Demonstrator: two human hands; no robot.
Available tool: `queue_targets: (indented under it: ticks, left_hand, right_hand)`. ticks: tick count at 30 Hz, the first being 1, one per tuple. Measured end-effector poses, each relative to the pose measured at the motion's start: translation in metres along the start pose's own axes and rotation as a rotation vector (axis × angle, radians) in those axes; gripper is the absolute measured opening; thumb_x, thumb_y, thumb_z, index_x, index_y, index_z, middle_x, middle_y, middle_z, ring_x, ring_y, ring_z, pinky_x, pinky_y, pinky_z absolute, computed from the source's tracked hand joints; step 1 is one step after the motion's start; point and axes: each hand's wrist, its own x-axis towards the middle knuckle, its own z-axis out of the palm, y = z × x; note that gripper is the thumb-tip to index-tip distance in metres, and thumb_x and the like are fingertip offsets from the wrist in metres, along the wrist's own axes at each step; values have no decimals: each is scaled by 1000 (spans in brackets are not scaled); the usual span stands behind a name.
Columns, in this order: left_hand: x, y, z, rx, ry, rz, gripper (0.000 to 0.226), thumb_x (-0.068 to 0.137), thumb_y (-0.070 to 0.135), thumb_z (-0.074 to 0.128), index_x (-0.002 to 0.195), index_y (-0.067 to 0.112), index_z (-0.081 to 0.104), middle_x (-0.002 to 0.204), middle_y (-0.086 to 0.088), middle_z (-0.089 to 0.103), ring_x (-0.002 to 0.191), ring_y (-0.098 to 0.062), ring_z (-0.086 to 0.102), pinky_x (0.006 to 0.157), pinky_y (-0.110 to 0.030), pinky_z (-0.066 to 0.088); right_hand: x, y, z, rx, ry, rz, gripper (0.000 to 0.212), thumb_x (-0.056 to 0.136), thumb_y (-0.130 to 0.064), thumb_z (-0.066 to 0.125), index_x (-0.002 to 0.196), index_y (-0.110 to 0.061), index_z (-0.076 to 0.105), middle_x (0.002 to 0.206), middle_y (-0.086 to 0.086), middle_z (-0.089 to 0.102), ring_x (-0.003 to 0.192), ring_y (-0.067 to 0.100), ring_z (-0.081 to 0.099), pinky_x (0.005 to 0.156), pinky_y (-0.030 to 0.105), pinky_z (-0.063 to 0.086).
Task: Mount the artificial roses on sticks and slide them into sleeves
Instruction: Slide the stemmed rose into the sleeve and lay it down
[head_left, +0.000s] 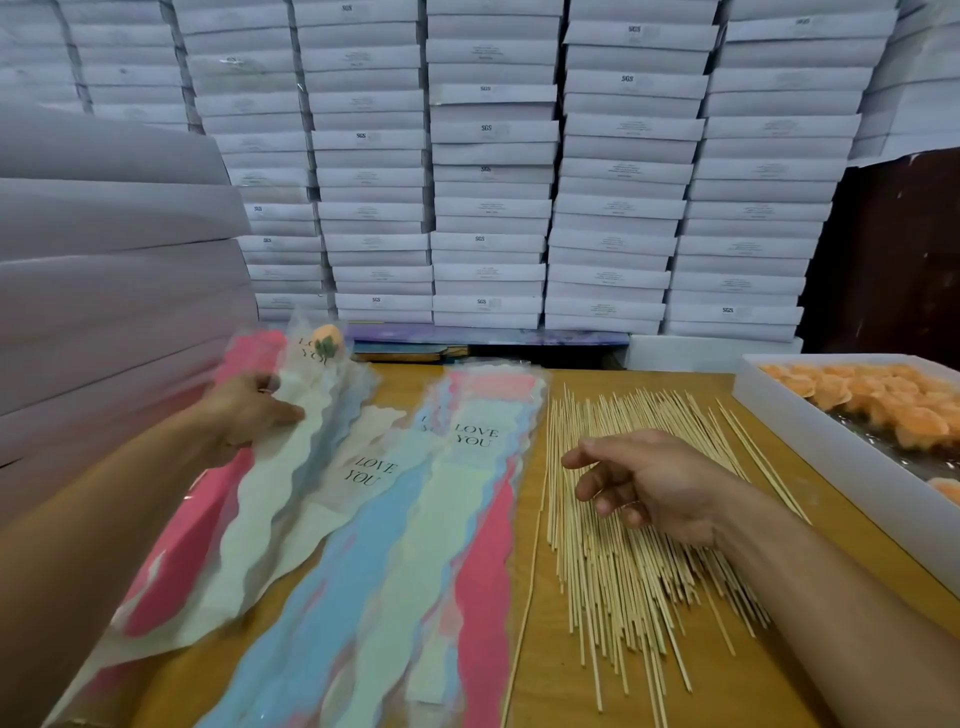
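Your left hand (249, 410) grips a finished sleeve (291, 431) at the surface's left edge, fingers and thumb pinching its pale wavy paper; the orange rose (328, 335) already sits in its top end, toward the far-left corner. You seem to be laying it out of the way so the work area stays free.

Your right hand (644, 483) hovers over the sticks (623, 561), its grip loose, fingers relaxed and slightly curled, holding nothing. It is placed there, most likely, to pick the next stick.

The sticks lie fanned across the right-centre of the surface (550, 675), running from near edge to far edge, so one can be lifted singly. The stack of empty sleeves (415, 545), printed "LOVE YOU", lies just beside them on the left, openings toward the far edge. The white tray (831, 447) of loose roses (883, 400) sits at the right edge, within your right hand's reach.
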Motion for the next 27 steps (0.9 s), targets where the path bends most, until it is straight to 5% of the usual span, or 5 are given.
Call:
queue_targets:
  ticks: [3,7,15,21,27]
  left_hand:
    - [3,-7,0,44,114,37,25,86,-1,73,100,11,56,99,-10,61,68,-22,60,44,-27,52]
    - [7,-16,0,217,216,81,50,88,8,72,134,8,51,117,-13,58,86,-30,59,71,-37,47]
    - [11,-29,-2,372,305,69,62,86,7,68,141,10,40,133,-20,54,111,-40,55,80,-43,45]
    - [10,-30,0,589,346,80,54,86,13,65,134,10,39,124,-21,55,106,-43,55,82,-47,48]
    - [5,-24,15,1062,521,465,40,81,-2,56,119,10,51,110,-16,45,102,-33,40,83,-44,36]
  right_hand:
    - [1,1,0,-4,-7,3,32,100,-31,58,110,-4,69,76,8,72,57,14,62,41,21,40]
    - [2,2,0,-7,-12,5,31,100,-31,58,110,-4,69,76,9,72,57,14,62,41,21,40]
    - [3,3,-1,-16,-14,10,31,100,-32,58,111,-4,69,77,9,72,58,14,62,41,21,40]
    - [3,2,0,-19,-7,10,31,100,-31,58,111,-4,69,77,9,72,57,14,62,41,21,40]
    - [3,2,0,-8,1,6,31,100,-30,58,111,-3,69,77,10,72,57,15,61,40,21,39]
